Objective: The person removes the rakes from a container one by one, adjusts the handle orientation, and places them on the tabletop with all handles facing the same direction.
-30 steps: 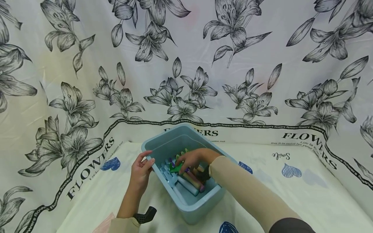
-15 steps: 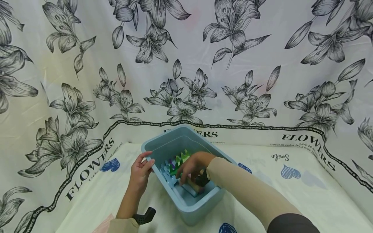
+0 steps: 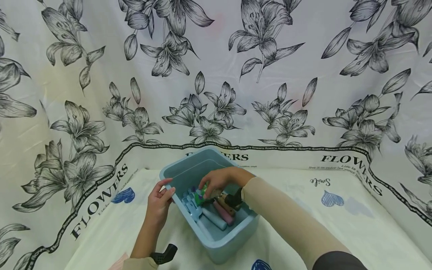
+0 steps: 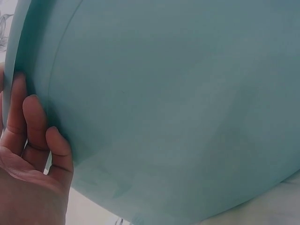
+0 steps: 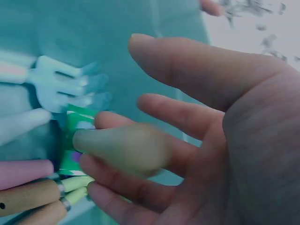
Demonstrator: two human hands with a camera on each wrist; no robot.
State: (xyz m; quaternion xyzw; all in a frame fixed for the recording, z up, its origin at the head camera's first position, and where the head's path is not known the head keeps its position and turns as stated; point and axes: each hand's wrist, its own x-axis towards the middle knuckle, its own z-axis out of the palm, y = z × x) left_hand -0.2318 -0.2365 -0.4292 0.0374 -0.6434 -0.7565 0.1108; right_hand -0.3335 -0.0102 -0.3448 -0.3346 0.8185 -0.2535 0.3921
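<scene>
My left hand (image 3: pixel 158 200) grips the left rim of a blue-green plastic bin (image 3: pixel 233 238), its fingers along the bin's wall in the left wrist view. Inside the bin, my right hand (image 3: pixel 217 182) reaches down among toy-like garden tools, close to a green piece (image 3: pixel 199 198). In the right wrist view, a blurred pale bulb-shaped handle (image 5: pixel 126 147) lies in front of my bent fingers, with the thumb apart from it. Whether the fingers hold it is unclear. Beyond them are a light-blue fork (image 5: pixel 51 84), a green printed piece (image 5: pixel 72 161), a pink handle (image 5: pixel 26 174) and brown handles (image 5: pixel 30 197).
The bin stands at an angle on a pale bedspread (image 3: pixel 293 225) printed with blue hearts. A white curtain (image 3: pixel 222 56) with black flower drawings hangs behind it. The bin's tall walls surround the right hand.
My right hand has moved slightly up and left inside the bin. The green toothed piece visible half a second ago is mostly covered, and the pink handle shows again. My left hand keeps its grip.
</scene>
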